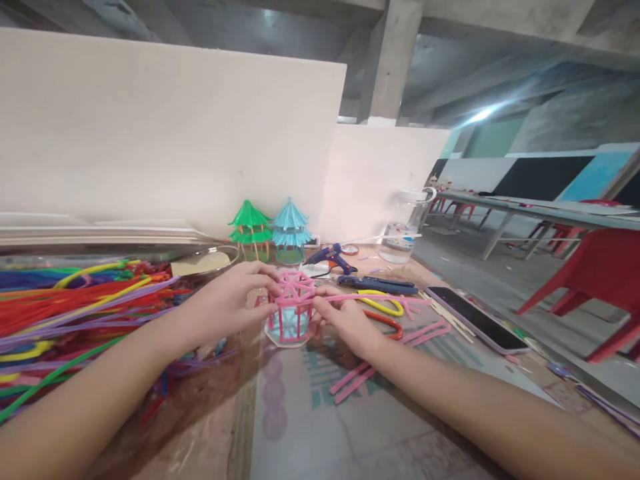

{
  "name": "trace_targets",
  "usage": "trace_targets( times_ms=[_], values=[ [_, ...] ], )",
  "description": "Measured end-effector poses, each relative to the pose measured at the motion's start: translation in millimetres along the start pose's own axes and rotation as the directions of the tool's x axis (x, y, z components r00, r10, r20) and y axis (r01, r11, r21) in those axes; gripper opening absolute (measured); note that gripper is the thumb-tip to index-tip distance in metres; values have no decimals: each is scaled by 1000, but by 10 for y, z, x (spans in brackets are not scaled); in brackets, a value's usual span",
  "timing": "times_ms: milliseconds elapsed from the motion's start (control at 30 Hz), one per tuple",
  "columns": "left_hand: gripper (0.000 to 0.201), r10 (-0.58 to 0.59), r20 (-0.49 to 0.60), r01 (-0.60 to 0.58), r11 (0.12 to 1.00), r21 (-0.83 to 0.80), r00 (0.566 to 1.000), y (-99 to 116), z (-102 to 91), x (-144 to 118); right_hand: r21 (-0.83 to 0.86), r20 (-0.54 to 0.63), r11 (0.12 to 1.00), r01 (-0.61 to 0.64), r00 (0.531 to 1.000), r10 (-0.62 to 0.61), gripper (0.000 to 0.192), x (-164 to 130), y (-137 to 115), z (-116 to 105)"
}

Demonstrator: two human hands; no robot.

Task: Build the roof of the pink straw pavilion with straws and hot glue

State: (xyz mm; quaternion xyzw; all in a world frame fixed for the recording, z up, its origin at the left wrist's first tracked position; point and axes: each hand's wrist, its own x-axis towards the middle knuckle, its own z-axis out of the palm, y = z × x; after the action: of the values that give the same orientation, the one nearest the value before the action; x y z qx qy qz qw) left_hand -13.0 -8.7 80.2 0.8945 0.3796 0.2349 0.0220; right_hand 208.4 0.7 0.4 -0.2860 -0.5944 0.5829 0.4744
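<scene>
A small pink pavilion frame (296,323) made of pipe cleaners stands upright on a pale base with a light-blue floor. My left hand (235,297) grips its upper left edge between thumb and fingers. At the right side of the frame, my right hand (343,319) is closed on a pink pipe cleaner (383,298), which lies along the roof edge and sticks out to the right. Some fingertips of the right hand are hidden behind the frame. Bent pink pipe cleaners (425,333) lie beside the right forearm, near a yellow one (395,305) and an orange one (385,323).
Green (251,223) and blue (291,223) pavilions stand behind. Nearby are a glue gun (325,255), blue-handled tool (377,285), water jug (400,230) and phone (475,319). Colourful pipe cleaners (75,300) heap at left. A white board (165,140) rises behind; a red chair (590,287) stands right.
</scene>
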Motion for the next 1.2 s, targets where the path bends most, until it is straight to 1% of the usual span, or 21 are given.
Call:
trace_targets(
  times_ms=[167, 267, 433, 533, 633, 800, 933, 1133, 1200],
  values=[
    [25, 25, -23, -24, 1000, 10, 999, -2, 20, 0, 69, -9, 997, 15, 1000, -15, 54, 15, 21, 1],
    [22, 45, -20, -45, 999, 7, 999, -14, 26, 0, 99, -11, 995, 12, 1000, -11, 52, 24, 30, -1],
    [24, 49, -25, -48, 999, 20, 999, -42, 30, -12, 3, -26, 998, 56, 998, -56, 50, 41, 17, -19],
    [25, 44, -23, -43, 999, 28, 999, -51, 35, -14, -22, -39, 998, 50, 998, -51, 52, 48, 14, -39],
    [27, 34, -15, -33, 999, 26, 999, -52, 38, -10, -15, -46, 999, 36, 998, -36, 52, 53, 25, -51],
    [27, 30, -25, -29, 999, 21, 999, -48, 33, -3, 61, -83, 998, 25, 996, -20, 48, 54, 38, -46],
    [28, 54, -34, -53, 998, 37, 998, -43, 26, -2, 43, -73, 999, 18, 997, -14, 49, 62, 32, -44],
    [14, 125, -101, -109, 983, 148, 987, 54, 29, -45, 31, -89, 999, -9, 996, 12, 52, 44, 47, -24],
    [11, 152, -83, -136, 976, 171, 985, 96, 32, -58, 21, -99, 1000, -16, 995, 18, 52, 31, 63, -18]
  ],
)
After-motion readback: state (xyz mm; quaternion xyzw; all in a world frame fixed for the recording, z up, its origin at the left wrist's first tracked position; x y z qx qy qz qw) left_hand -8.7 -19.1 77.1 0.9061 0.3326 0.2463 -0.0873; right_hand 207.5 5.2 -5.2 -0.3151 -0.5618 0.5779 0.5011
